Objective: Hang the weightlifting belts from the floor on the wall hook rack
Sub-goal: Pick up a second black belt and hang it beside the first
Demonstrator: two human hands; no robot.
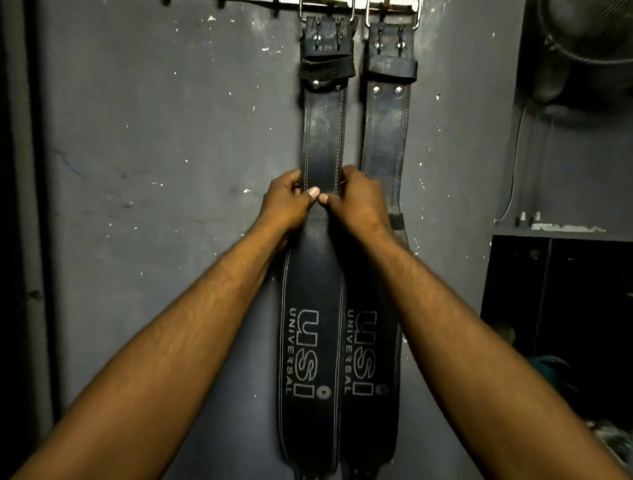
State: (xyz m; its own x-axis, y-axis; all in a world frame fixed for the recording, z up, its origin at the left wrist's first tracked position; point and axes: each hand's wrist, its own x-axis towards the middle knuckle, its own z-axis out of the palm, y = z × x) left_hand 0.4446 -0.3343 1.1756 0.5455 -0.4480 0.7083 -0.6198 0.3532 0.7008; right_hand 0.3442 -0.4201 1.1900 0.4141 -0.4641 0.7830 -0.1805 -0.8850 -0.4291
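Held belt: we see the held belt [323, 137] flat against the wall [171, 171], its buckle end up at the hook rack [342, 4] and its wide printed part below.
Long axis: vertical, and the buckle points up.
Left hand: the left hand [286, 205] grips the left edge of the narrow part, thumb on the front.
Right hand: the right hand [356, 202] grips the right edge at the same height, and the thumbs almost touch.
Nearer hand: neither, since both are on the belt, well below the buckle.
Second belt: the second belt [387, 137] hangs parallel, just beside on the right.
Our judgement: both belts seem hung, so we think the coming move is to let go sideways, without pulling away from the wall.
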